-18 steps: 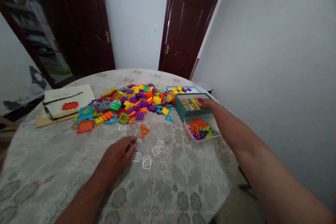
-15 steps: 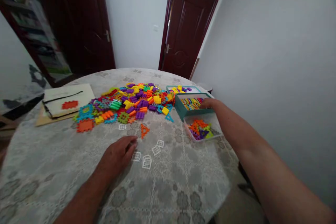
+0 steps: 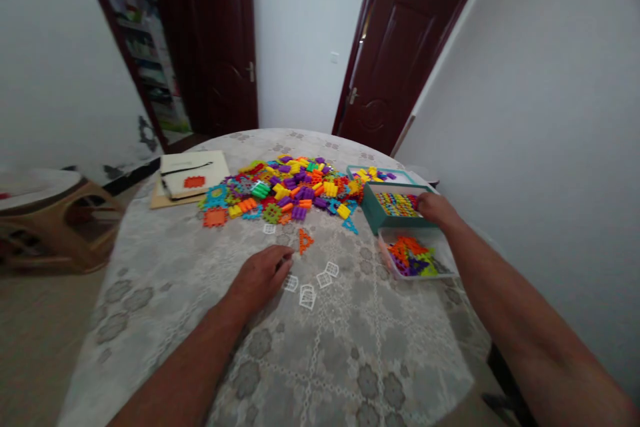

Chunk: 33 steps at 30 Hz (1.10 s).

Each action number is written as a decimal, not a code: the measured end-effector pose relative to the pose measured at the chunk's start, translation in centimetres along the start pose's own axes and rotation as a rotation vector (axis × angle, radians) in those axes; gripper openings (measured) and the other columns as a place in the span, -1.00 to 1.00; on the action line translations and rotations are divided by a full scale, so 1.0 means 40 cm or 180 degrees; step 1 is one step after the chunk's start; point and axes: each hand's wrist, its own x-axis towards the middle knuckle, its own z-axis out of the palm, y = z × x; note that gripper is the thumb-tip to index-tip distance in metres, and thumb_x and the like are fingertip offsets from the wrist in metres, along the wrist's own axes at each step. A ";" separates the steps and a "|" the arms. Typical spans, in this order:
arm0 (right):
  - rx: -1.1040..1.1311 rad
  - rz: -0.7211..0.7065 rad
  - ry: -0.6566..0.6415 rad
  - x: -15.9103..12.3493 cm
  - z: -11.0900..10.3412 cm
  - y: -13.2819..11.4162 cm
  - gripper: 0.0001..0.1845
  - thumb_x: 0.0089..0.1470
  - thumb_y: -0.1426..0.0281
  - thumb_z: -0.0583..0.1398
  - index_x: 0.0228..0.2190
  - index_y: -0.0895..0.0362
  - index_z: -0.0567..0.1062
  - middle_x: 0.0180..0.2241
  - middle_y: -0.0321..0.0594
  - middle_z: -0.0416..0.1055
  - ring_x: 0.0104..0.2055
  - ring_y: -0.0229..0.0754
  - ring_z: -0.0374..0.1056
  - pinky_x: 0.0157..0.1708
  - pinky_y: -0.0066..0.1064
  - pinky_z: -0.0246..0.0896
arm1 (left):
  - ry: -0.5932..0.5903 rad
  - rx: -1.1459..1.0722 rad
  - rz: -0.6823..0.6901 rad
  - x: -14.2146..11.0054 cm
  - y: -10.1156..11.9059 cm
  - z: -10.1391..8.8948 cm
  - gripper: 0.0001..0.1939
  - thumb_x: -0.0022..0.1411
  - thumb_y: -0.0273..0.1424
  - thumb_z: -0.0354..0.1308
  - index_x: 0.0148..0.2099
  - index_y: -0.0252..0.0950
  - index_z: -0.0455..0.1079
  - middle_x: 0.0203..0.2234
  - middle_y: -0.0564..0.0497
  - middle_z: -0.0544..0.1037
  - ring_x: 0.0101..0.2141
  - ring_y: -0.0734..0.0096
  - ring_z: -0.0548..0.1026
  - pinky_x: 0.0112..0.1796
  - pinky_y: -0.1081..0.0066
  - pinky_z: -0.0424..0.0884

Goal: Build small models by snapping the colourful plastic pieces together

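My left hand (image 3: pixel 263 273) rests on the tablecloth, fingers loosely extended and thumb slightly apart, with nothing visible in it. Just past its fingertips lies an orange triangular plastic piece (image 3: pixel 305 241). Small white lattice pieces (image 3: pixel 307 296) are scattered to its right, and one (image 3: pixel 269 229) lies beyond it. My right hand (image 3: pixel 434 208) reaches over the right end of a dark green box (image 3: pixel 383 217) holding rows of colourful beadlike items (image 3: pixel 397 204). Its fingers are curled at the red items there, and their tips are hidden. A clear plastic tub (image 3: pixel 425 273) with colourful pieces stands in front of the box.
A large heap of colourful interlocking plastic blocks (image 3: pixel 300 187) covers the table's far middle. At the back left, a pale board (image 3: pixel 193 163) carries a black cord and an orange piece (image 3: pixel 195 181). Behind the green box sits a shallow tray (image 3: pixel 400 177) of blocks. A wooden stool (image 3: pixel 75 233) stands left.
The view has swung to the left, so everything appears farther right. Both hands keep nearly the same places, left by the orange triangle and right at the green box.
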 end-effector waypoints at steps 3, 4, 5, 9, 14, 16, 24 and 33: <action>0.0297 -0.0284 0.0389 -0.057 0.017 -0.062 -0.63 0.22 0.50 0.09 -0.07 0.26 0.63 -0.12 0.16 0.61 -0.13 0.05 0.54 -0.08 -0.19 0.33 | 0.0008 -0.0007 0.0000 -0.006 0.019 -0.002 -0.75 0.38 -0.40 0.10 0.04 -0.26 0.52 -0.13 -0.09 0.67 -0.17 0.27 0.62 -0.05 0.30 0.50; 0.0570 -0.0565 0.0606 -0.090 0.023 -0.096 -0.62 0.23 0.48 0.08 -0.06 0.22 0.63 -0.09 0.10 0.60 -0.10 0.04 0.53 -0.05 -0.18 0.34 | 0.0044 -0.0007 -0.0004 -0.007 0.022 -0.003 -0.76 0.38 -0.41 0.12 0.03 -0.26 0.52 -0.14 -0.08 0.67 -0.17 0.28 0.61 -0.05 0.30 0.49; 0.0878 -0.0941 0.0641 -0.132 0.030 -0.137 -0.63 0.24 0.45 0.07 -0.07 0.17 0.63 -0.08 0.04 0.61 -0.08 0.02 0.53 -0.04 -0.19 0.35 | 0.0081 -0.0024 0.0002 -0.008 0.024 -0.003 -0.76 0.37 -0.42 0.13 0.04 -0.27 0.52 -0.13 -0.08 0.67 -0.18 0.29 0.61 -0.04 0.31 0.49; 0.1954 -0.2352 0.0128 -0.337 0.058 -0.341 -0.70 0.24 0.46 0.07 -0.12 0.07 0.58 -0.18 -0.13 0.61 -0.16 -0.10 0.54 -0.11 -0.29 0.43 | 0.0361 -0.0108 0.0009 -0.013 0.027 -0.017 -0.77 0.37 -0.44 0.13 0.02 -0.26 0.52 -0.14 -0.07 0.66 -0.24 0.34 0.61 -0.05 0.31 0.51; 0.2668 -0.3227 0.0050 -0.485 0.132 -0.522 -0.61 0.14 0.61 0.07 -0.07 0.07 0.50 -0.16 -0.11 0.56 -0.11 -0.10 0.49 -0.09 -0.27 0.45 | 0.0969 0.0056 -0.0168 -0.011 0.004 -0.074 -0.70 0.37 -0.42 0.13 0.12 -0.27 0.47 -0.04 -0.13 0.62 -0.08 0.26 0.59 0.06 0.22 0.51; 0.2778 -0.3394 0.0091 -0.500 0.161 -0.544 -0.61 0.14 0.62 0.09 -0.05 0.08 0.49 -0.14 -0.08 0.55 -0.11 -0.08 0.47 -0.10 -0.24 0.45 | 0.1106 0.0318 -0.0277 -0.005 -0.022 -0.104 -0.61 0.36 -0.38 0.16 0.21 -0.25 0.41 0.07 -0.16 0.57 0.07 0.17 0.54 0.16 0.13 0.46; 0.3073 -0.3479 0.0221 -0.508 0.197 -0.533 -0.59 0.14 0.65 0.09 -0.04 0.08 0.47 -0.15 -0.08 0.51 -0.11 -0.06 0.43 -0.10 -0.20 0.43 | 0.1383 0.1307 -0.0981 0.112 -0.176 -0.231 -0.42 0.39 -0.21 0.15 0.36 -0.33 0.26 0.23 -0.28 0.45 0.27 0.00 0.36 0.30 0.02 0.27; 0.3231 -0.3345 0.0053 -0.493 0.197 -0.540 -0.64 0.11 0.64 0.08 -0.13 0.05 0.45 -0.24 -0.15 0.50 -0.19 -0.09 0.42 -0.15 -0.23 0.40 | 0.0820 0.1450 -0.1932 0.282 -0.290 -0.245 -0.26 0.43 0.03 0.02 0.46 -0.30 0.17 0.37 -0.32 0.30 0.33 -0.09 0.28 0.28 0.06 0.21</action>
